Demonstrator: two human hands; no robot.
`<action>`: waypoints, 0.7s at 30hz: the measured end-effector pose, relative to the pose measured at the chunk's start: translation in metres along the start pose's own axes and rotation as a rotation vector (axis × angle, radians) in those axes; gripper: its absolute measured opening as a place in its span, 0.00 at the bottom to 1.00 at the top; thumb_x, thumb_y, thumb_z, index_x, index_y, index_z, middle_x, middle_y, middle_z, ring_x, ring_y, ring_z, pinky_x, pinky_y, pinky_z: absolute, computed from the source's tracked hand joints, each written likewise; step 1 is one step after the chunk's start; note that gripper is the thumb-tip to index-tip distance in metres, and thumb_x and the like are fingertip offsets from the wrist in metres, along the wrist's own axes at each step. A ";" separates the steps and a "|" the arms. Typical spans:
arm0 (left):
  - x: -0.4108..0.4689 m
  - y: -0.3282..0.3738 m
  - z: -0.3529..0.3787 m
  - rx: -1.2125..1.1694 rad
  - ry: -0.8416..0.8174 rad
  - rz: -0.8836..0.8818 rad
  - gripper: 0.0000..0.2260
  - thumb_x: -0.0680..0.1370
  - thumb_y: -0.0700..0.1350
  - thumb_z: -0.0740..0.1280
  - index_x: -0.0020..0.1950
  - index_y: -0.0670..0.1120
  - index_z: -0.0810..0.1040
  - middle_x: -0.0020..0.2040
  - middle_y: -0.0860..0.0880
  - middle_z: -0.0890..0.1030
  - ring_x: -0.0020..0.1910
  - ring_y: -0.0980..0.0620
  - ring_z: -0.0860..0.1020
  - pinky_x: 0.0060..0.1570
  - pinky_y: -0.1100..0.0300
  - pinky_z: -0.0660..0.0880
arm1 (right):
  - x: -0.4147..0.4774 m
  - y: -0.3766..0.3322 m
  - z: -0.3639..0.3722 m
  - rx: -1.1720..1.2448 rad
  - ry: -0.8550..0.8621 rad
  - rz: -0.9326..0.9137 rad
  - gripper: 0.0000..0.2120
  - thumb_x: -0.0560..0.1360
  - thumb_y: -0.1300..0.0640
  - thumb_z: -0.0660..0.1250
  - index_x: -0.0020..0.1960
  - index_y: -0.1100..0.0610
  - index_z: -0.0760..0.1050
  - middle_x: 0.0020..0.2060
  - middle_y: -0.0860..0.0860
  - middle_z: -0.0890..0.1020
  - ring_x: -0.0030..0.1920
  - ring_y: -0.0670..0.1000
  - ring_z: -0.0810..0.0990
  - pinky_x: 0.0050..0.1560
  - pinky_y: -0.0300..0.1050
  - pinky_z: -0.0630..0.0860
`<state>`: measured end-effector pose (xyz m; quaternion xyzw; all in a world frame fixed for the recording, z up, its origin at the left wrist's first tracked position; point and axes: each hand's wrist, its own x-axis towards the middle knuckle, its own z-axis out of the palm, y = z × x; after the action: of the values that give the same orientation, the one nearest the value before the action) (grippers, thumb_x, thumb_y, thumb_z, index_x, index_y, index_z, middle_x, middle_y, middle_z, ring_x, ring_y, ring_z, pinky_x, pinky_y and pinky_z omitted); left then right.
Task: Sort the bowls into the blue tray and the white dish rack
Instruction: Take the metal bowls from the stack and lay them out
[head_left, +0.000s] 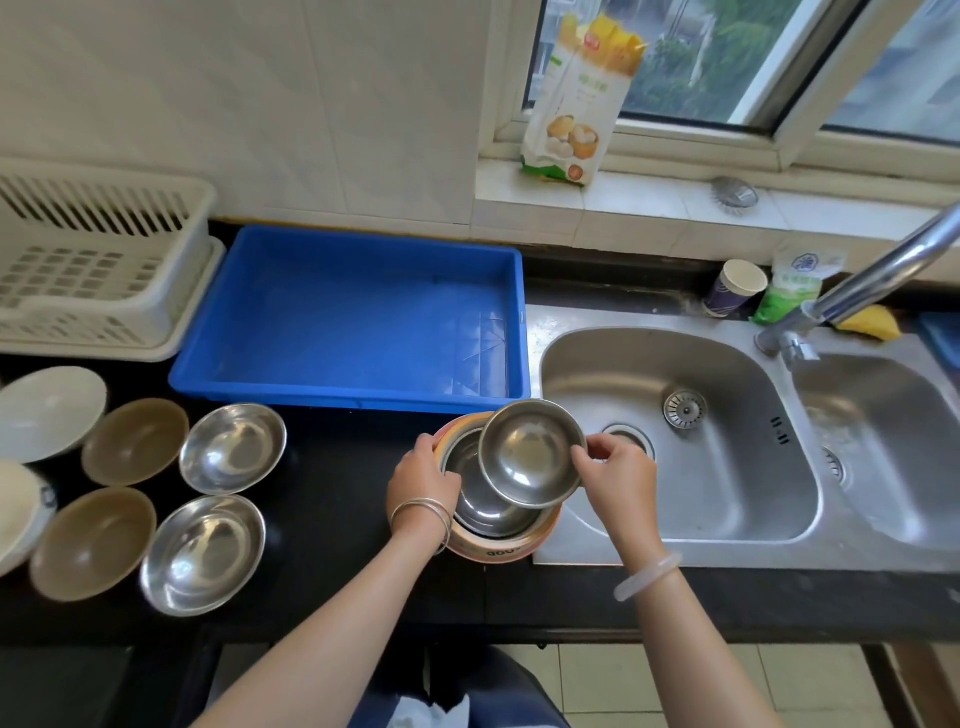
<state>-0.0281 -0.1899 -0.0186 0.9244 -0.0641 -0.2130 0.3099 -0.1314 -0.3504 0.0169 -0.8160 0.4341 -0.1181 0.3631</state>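
Observation:
My right hand (618, 480) pinches the rim of a small steel bowl (530, 452), held tilted over a stack of nested bowls (493, 540) at the counter's edge by the sink. My left hand (423, 478) grips the stack's left rim; its outer bowl is orange and a steel bowl sits inside. The blue tray (291, 384) lies just behind, with nothing in it. The white dish rack (104, 260) stands at the far left. On the counter to the left sit two steel bowls (234, 448) (203, 555), two brown bowls (136, 440) (93, 543) and white bowls (49, 413).
A double steel sink (675, 525) with a faucet (862, 286) fills the right side. A paper cup (735, 293), a green packet (789, 291) and a yellow sponge (872, 322) sit behind it. A food bag (576, 104) leans on the windowsill.

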 end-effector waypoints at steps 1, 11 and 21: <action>0.000 0.001 -0.001 -0.015 -0.004 0.005 0.11 0.74 0.42 0.65 0.54 0.50 0.68 0.45 0.49 0.78 0.39 0.51 0.78 0.35 0.59 0.76 | 0.000 0.000 0.000 0.003 -0.005 0.003 0.07 0.72 0.59 0.67 0.38 0.58 0.81 0.32 0.50 0.82 0.37 0.50 0.79 0.35 0.40 0.69; -0.002 0.010 -0.010 -0.025 0.092 0.102 0.05 0.73 0.41 0.65 0.44 0.49 0.70 0.49 0.52 0.72 0.41 0.54 0.74 0.36 0.65 0.69 | 0.002 -0.006 -0.007 0.099 -0.023 0.070 0.07 0.72 0.59 0.67 0.37 0.58 0.80 0.31 0.51 0.82 0.40 0.56 0.82 0.45 0.52 0.78; -0.001 0.018 -0.023 -0.147 0.139 0.113 0.01 0.74 0.43 0.66 0.43 0.47 0.76 0.39 0.52 0.79 0.37 0.54 0.77 0.34 0.63 0.74 | 0.001 -0.012 -0.019 0.231 -0.035 0.103 0.06 0.71 0.60 0.68 0.36 0.54 0.81 0.29 0.48 0.82 0.36 0.51 0.82 0.47 0.53 0.81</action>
<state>-0.0187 -0.1915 0.0086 0.9067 -0.0785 -0.1348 0.3919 -0.1329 -0.3562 0.0386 -0.7473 0.4524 -0.1341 0.4679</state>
